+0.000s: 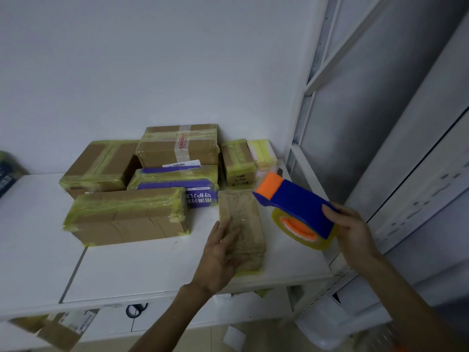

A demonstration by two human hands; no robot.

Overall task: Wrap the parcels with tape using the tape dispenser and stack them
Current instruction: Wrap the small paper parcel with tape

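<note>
1. The left forearm rises bare from the lower middle of the view, and the left hand (223, 252) lies palm down with its fingers (232, 237) nearly straight on the small parcel (250, 224).
2. The right forearm enters from the lower right, and the right hand (352, 232) grips the tape dispenser (297, 199), held in the air with the thumb on top.

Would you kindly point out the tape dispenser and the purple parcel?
tape dispenser (298, 201): head view, on its blue body.
purple parcel (200, 198): head view, on its printed purple face.
</note>
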